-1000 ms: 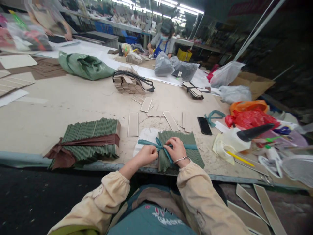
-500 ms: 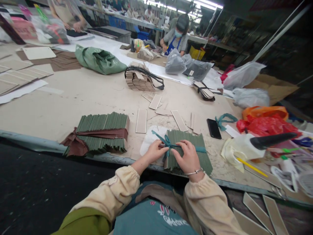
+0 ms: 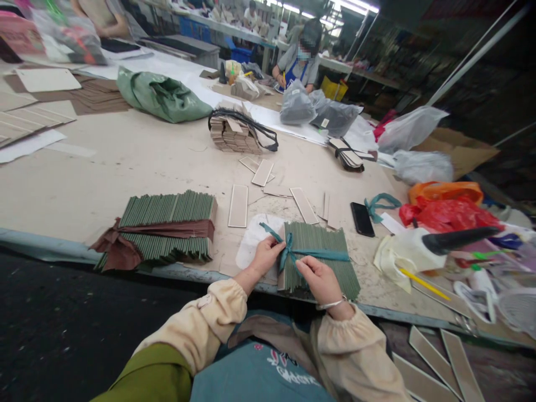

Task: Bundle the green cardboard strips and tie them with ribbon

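Teal cloth strip (image 3: 326,254) wraps green ridged rectangular bundle (image 3: 320,240) near the front edge of beige-topped counter (image 3: 125,153) | left hand (image 3: 267,254): grip pinches strip beside knot | right hand (image 3: 320,276): grip pinches strip's near tail | second green bundle (image 3: 167,209), banded in brown cloth (image 3: 188,229), lies left

Cream sleeves (image 3: 349,357), both arms, loose & puffy, w/ gathered cuffs (image 3: 341,330); small faint patch (image 3: 205,301) nr L cuff; olive cloth (image 3: 151,374) above L sleeve; thin silvery bracelet (image 3: 332,304), R wrist; teal apron (image 3: 243,379) w/ white lettering (image 3: 295,377), bit of pink; taupe band (image 3: 272,328) nr top.
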The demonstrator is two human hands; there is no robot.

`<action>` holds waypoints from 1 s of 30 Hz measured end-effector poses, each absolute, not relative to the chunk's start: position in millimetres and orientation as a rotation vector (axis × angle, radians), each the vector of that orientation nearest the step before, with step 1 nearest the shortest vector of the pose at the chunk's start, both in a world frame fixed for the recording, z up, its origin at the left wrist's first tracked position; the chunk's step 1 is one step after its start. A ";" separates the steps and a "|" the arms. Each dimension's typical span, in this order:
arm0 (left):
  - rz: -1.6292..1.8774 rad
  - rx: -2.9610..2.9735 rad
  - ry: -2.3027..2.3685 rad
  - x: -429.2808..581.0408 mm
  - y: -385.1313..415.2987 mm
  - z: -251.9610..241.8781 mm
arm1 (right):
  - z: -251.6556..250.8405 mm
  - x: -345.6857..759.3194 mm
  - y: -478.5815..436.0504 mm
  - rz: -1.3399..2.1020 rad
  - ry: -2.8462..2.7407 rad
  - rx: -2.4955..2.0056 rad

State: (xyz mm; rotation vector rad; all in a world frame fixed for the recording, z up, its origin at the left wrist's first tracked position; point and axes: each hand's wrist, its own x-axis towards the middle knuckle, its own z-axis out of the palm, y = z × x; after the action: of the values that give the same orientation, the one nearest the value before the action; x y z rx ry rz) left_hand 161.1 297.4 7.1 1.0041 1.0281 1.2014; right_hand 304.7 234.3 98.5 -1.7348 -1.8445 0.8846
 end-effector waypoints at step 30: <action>1.437 0.593 1.110 155.9 340.6 36.2 | 101.1 298.9 237.5 1.003 -1.888 -1.657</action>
State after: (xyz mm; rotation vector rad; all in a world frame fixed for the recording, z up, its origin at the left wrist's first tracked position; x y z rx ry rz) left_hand 155.9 340.6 36.2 0.5935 1.1098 1.4374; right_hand 298.9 237.5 101.1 -1.6568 -1.8875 1.0027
